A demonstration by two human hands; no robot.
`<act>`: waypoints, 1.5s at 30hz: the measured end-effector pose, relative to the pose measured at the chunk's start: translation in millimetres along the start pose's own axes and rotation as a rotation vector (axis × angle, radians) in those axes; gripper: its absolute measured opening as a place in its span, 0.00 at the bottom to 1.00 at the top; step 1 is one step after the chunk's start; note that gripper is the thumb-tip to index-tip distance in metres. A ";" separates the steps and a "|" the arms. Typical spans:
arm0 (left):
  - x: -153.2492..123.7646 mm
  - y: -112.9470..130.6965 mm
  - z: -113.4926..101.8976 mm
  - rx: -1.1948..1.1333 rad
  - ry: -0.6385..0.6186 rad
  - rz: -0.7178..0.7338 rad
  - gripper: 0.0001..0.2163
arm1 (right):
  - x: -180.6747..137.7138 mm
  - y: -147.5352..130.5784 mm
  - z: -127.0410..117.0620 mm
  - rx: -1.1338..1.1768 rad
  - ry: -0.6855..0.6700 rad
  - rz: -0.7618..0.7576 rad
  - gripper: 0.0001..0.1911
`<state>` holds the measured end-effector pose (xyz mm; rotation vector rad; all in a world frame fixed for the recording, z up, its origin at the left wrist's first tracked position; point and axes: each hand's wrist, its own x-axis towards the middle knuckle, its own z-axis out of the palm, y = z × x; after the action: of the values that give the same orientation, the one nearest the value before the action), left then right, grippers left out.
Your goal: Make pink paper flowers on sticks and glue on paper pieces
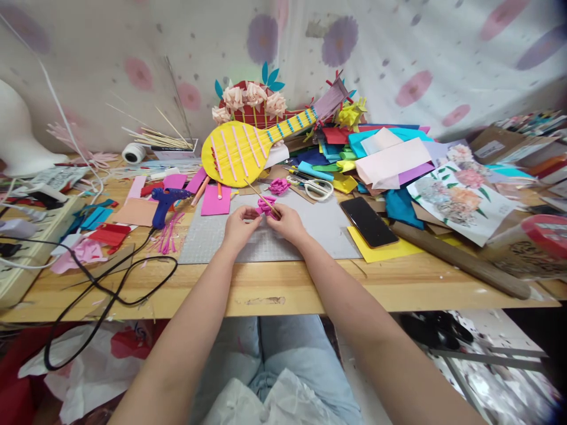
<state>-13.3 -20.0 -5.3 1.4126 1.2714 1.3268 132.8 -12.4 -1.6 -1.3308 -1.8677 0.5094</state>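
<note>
1. Head view: a wooden table (190,289) spans the width.
2. Grey mat (274,252) lies flat near its front edge.
3. Yellow lute (233,150) stands tilted behind.
4. Left hand (241,227) curls narrow beside a pink flower (266,205); whether it grips, I cannot tell.
5. Right hand (287,224) pinches a thin stick (254,189).
6. That flower sits between both hands, over the mat.

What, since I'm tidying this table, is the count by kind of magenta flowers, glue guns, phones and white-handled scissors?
Magenta flowers: 2
Glue gun: 1
Phone: 1
White-handled scissors: 1 pair
Total: 5
</note>
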 end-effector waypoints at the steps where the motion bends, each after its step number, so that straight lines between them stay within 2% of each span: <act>1: 0.6 -2.0 -0.4 0.057 0.002 0.041 0.09 | -0.1 -0.2 0.3 0.000 -0.007 -0.002 0.06; 11: -1.1 -0.5 -5.1 0.272 0.017 0.141 0.05 | -0.1 0.3 1.5 0.016 -0.038 -0.004 0.05; 17: 1.8 -3.2 -5.8 0.256 0.124 0.018 0.06 | -1.5 -0.7 1.2 0.026 -0.069 -0.058 0.04; 21: 1.0 -4.0 -4.6 0.240 0.105 -0.069 0.10 | -1.3 1.2 0.6 -0.015 -0.046 -0.130 0.04; 23: -1.0 -0.3 -2.2 0.185 0.063 -0.147 0.12 | -1.3 1.5 -0.6 -0.033 -0.025 -0.173 0.04; 25: -3.0 5.8 0.5 0.035 0.035 -0.253 0.13 | -1.6 0.7 -2.7 -0.051 -0.019 -0.197 0.04; 28: -4.4 15.0 1.5 -0.241 0.058 -0.361 0.12 | -2.6 -1.8 -6.8 -0.097 -0.012 -0.193 0.06; 31: -3.8 19.5 -1.6 -0.392 0.070 -0.415 0.13 | -3.0 -3.5 -10.5 -0.145 0.004 -0.188 0.07; 41: -4.1 20.4 -2.7 -0.493 0.073 -0.396 0.13 | -4.3 -7.4 -12.6 -0.235 -0.021 -0.220 0.08; 45: -3.6 19.1 -1.6 -0.407 0.153 -0.329 0.11 | -5.6 -10.0 -11.2 -0.256 -0.051 -0.228 0.08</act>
<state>-12.0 -27.0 12.8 0.7973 1.1846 1.3836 136.2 -22.6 10.3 -1.2516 -2.1499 0.1921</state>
